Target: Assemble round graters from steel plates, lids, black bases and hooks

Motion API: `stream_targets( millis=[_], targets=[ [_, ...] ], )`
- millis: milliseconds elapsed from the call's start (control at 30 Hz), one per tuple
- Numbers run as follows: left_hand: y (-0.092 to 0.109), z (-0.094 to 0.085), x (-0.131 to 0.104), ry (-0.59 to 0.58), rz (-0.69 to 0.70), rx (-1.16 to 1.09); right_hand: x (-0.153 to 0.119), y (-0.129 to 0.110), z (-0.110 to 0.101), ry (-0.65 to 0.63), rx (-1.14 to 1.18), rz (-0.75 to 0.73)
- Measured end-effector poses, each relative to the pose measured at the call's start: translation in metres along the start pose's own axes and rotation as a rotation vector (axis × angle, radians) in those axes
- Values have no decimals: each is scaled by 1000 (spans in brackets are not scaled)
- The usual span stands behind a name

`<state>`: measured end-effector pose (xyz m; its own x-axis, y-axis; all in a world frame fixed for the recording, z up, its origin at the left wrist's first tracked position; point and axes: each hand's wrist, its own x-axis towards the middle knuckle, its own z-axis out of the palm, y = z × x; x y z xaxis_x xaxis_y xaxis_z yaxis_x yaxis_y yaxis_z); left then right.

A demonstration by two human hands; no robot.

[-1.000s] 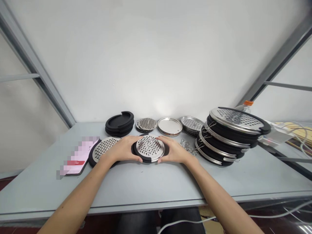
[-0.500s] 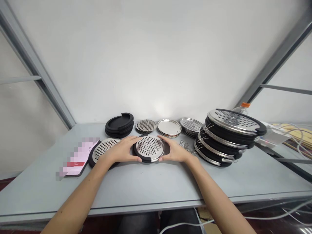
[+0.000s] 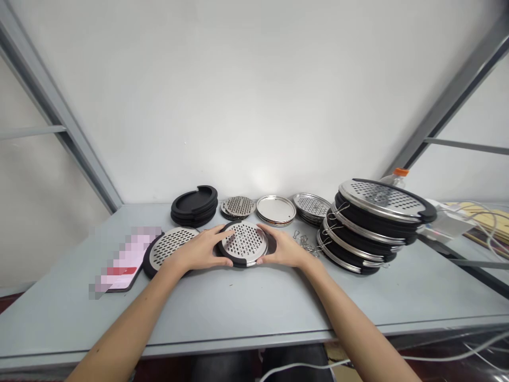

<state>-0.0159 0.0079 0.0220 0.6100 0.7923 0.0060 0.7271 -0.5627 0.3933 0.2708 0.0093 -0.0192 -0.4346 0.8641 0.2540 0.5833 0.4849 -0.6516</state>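
Since half a second ago, one finger of the left hand [image 3: 199, 252] has come onto the top of the round silver perforated metal disc [image 3: 245, 245], partly edged in black, while the right hand [image 3: 287, 249] stays put. From the head view, I see both hands half curled about that disc, each holding a side, thumbs at its near edge. It is at or just over the grey surface [image 3: 254, 313]; I can't tell which. Just left of the disc lies a larger black-rimmed perforated disc [image 3: 167, 248], and farther left a flat phone with a pink screen [image 3: 123, 268]. Behind the disc stand a stack of black round trays [image 3: 195, 204] and a shiny plain metal plate [image 3: 275, 208]. Right of it are small silver wire clips [image 3: 304, 244], then a tall stack of black-and-silver discs [image 3: 368, 228].
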Motion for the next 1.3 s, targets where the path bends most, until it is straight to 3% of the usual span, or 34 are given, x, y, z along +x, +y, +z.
stream_targets(
  millis=[367, 933, 1300],
  targets=[
    [0, 1, 0, -12, -9, 22, 0, 1, 2, 10, 0, -13],
    [6, 5, -1, -34, -64, 52, -1, -16, 7, -109, -175, -108],
    [5, 9, 0, 58, -20, 91, -1, -21, 8, -63, -296, -167]
  ],
)
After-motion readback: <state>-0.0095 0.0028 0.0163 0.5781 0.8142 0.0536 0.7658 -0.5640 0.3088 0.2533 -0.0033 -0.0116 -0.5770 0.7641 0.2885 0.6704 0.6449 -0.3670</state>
